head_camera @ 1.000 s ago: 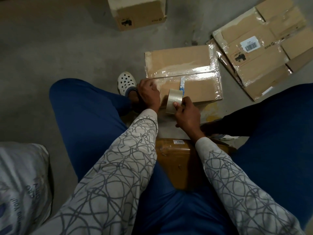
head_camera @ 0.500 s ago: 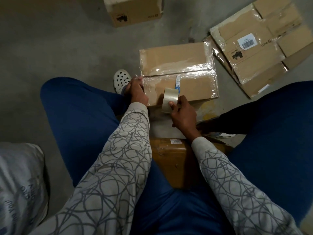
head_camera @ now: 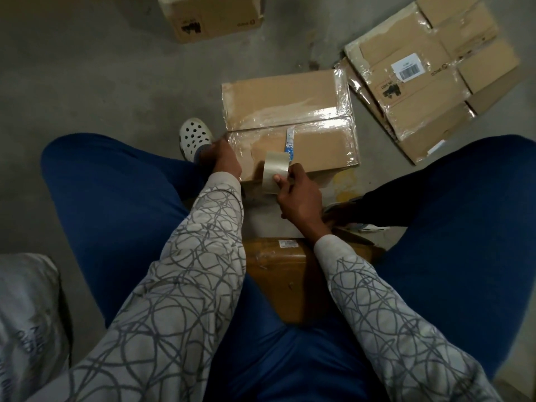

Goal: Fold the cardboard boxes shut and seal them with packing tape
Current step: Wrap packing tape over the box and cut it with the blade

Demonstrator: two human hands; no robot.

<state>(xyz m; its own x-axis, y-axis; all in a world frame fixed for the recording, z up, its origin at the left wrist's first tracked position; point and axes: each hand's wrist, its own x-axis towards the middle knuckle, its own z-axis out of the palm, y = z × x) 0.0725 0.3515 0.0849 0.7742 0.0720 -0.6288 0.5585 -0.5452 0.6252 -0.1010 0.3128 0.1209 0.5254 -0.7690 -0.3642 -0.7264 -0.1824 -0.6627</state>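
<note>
- Over the last second my left hand (head_camera: 222, 158) has slid away from the roll toward the box's left edge, while the right hand (head_camera: 301, 194) kept the tape roll (head_camera: 275, 172) near the front edge of the box (head_camera: 290, 120).
- I read that as a strip being drawn out across the front of the lid, with the free end carried left. The strip itself is clear and I cannot make it out between the hands.
- If so, this pass lays tape along the near flap; the centre seam already shines with film, so the box looks folded shut and partly sealed.
- Left hand: fingers curled and pressed together at the box's front-left corner, just beside the white shoe (head_camera: 193, 137). It seems to pinch or pin something there, probably the tape end, but I cannot tell for sure.
- Right hand: closed around the roll, thumb on its outer face, fingers behind. The roll stands on edge, touching or just above the lid's front edge.
- A small blue-and-white strip (head_camera: 289, 140) lies on the lid just beyond the roll; I cannot tell what it is.
- The box sits on the floor (head_camera: 101, 82) between my knees. A flattened box (head_camera: 429, 74) lies to its right, and another box (head_camera: 211, 18) stands farther off.
- Next I would press the strip down and cut it free.
</note>
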